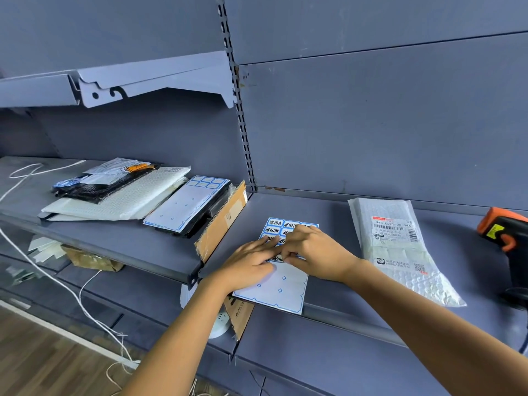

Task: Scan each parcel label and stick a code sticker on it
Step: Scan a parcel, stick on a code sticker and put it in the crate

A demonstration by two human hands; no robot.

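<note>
- The left hand (251, 262) is lying flat on the sticker sheet (281, 287), its straight fingers pressing the sheet down onto the shelf (328, 212)
- The right hand (317, 252) is curling over the same sheet, with thumb and forefinger pinching at a sticker (277, 258) just below the rows of printed ones
- The sheet is lying near the front edge of the shelf, with its near corner hanging slightly past that edge
- The parcel (405, 270), a white bubble mailer, is lying face up just to the right of the right hand and apart from it, its label (395, 228) showing toward the far end
- The scanner (503, 232), orange and black, is resting at the far right of the shelf, touched by neither hand
- A stack of parcels (114, 192) and a second sticker sheet (185, 205) are sitting on the left shelf section, beside a cardboard box (225, 221)
</note>
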